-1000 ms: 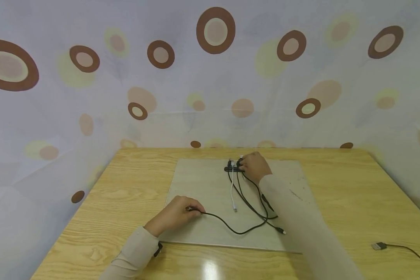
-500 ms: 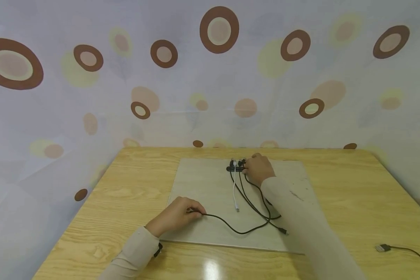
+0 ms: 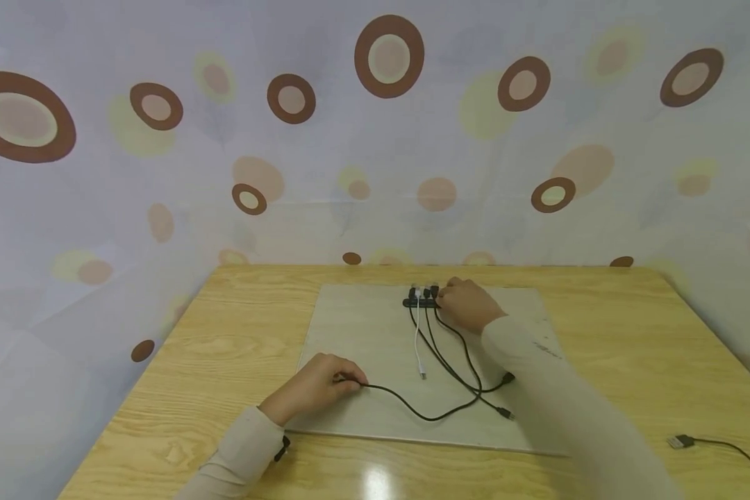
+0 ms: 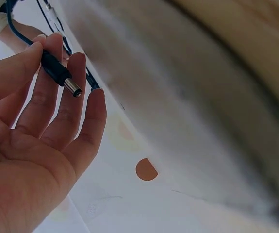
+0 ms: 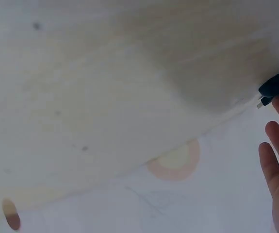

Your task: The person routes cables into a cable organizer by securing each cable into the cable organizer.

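Note:
My left hand [image 3: 317,383] pinches a thin black cable [image 3: 430,419] over the front left of a pale board [image 3: 350,326]. In the left wrist view, the cable's barrel plug [image 4: 57,70] sticks out past the thumb and forefinger, metal tip bare. At the back of the board lies a black cable holder [image 3: 407,303], with several plugs standing in a row behind it. My right hand [image 3: 469,305] is at its right end; the right wrist view shows thumb and forefinger on the holder's rounded end [image 5: 274,86], other fingers extended.
A short white cable [image 3: 419,347] and black cables run forward from the holder, ending in loose plugs such as a small black plug [image 3: 505,413]. Another USB cable [image 3: 681,441] lies on the wooden table [image 3: 625,361] at the right. A patterned cloth [image 3: 325,160] hangs behind.
My right hand has shifted a little right, off the plugs at the holder, so more of them show. A black plug once under the right forearm is uncovered. My left hand stays put.

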The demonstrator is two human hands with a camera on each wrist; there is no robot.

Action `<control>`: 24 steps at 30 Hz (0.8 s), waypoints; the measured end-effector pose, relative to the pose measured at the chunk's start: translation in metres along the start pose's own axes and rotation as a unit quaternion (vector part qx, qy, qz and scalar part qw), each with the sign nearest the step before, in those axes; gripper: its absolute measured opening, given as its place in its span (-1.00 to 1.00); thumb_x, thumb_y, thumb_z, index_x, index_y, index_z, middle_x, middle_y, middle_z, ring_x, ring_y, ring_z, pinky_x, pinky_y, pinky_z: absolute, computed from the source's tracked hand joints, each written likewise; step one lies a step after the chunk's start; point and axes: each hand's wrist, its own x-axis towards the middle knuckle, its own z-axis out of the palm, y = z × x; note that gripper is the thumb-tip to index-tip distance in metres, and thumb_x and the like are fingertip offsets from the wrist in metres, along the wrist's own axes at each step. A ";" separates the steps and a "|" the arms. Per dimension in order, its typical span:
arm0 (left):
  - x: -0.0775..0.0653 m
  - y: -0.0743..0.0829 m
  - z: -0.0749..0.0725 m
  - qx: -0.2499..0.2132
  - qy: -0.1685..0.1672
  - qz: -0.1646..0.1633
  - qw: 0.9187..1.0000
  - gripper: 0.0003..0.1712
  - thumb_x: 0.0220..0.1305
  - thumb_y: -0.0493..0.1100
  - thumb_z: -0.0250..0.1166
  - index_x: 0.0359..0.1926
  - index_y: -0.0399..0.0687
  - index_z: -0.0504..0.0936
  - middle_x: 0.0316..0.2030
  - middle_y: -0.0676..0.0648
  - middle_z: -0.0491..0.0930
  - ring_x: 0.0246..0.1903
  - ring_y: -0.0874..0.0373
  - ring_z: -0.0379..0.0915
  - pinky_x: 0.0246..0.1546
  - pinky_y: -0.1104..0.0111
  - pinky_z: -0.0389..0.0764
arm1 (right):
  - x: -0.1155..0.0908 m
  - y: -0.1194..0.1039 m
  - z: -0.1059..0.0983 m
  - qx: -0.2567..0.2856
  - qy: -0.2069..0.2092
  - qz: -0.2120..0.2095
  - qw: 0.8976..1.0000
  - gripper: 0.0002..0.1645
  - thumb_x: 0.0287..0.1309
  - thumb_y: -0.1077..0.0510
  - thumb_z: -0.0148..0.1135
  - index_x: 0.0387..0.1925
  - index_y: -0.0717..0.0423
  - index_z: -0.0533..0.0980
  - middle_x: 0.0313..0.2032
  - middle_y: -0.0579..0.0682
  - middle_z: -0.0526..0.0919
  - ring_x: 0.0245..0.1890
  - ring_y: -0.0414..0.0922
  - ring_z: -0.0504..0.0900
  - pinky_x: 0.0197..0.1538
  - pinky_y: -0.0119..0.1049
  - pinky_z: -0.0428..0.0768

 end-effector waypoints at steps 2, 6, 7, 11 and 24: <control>-0.001 0.000 0.000 -0.001 0.000 -0.002 1.000 -0.84 0.24 -0.33 0.28 -0.23 -0.06 0.73 -0.22 0.06 0.71 -0.11 0.17 0.60 -0.02 0.26 0.57 | -0.001 0.001 0.003 0.056 0.010 0.031 0.998 -0.85 0.16 0.27 0.29 -0.23 0.09 0.70 -0.21 -0.01 0.71 -0.12 0.01 0.59 -0.05 -0.12 0.59; -0.001 -0.001 -0.001 -0.002 0.000 -0.003 1.000 -0.84 0.25 -0.32 0.27 -0.22 -0.03 0.73 -0.22 0.08 0.71 -0.11 0.18 0.60 -0.01 0.25 0.56 | 0.002 -0.001 0.008 0.263 0.047 0.180 0.947 -0.84 0.23 0.20 0.24 -0.34 0.19 0.69 -0.36 0.06 0.71 -0.34 -0.02 0.62 -0.23 -0.11 0.61; -0.001 -0.001 -0.002 -0.002 0.000 -0.002 1.000 -0.84 0.26 -0.32 0.27 -0.22 -0.03 0.73 -0.22 0.08 0.71 -0.10 0.18 0.60 -0.01 0.24 0.56 | 0.002 -0.002 0.006 0.315 0.059 0.217 0.922 -0.81 0.24 0.19 0.24 -0.39 0.22 0.69 -0.41 0.08 0.70 -0.41 -0.03 0.62 -0.30 -0.11 0.60; 0.001 -0.001 -0.002 0.000 0.000 0.005 1.000 -0.84 0.25 -0.32 0.27 -0.22 -0.04 0.73 -0.21 0.07 0.71 -0.11 0.18 0.59 -0.02 0.26 0.57 | 0.007 0.001 0.005 0.423 0.050 0.302 0.853 -0.70 0.21 0.09 0.26 -0.47 0.25 0.69 -0.55 0.04 0.69 -0.48 -0.03 0.61 -0.31 -0.09 0.61; 0.005 0.002 0.000 -0.008 -0.004 0.004 1.000 -0.84 0.26 -0.32 0.27 -0.21 -0.04 0.73 -0.21 0.08 0.71 -0.10 0.21 0.59 -0.02 0.30 0.56 | 0.013 0.008 0.001 0.498 -0.040 0.411 0.763 -0.64 0.14 0.06 0.32 -0.67 0.16 0.66 -0.79 -0.14 0.54 -0.60 -0.15 0.52 -0.32 -0.26 0.52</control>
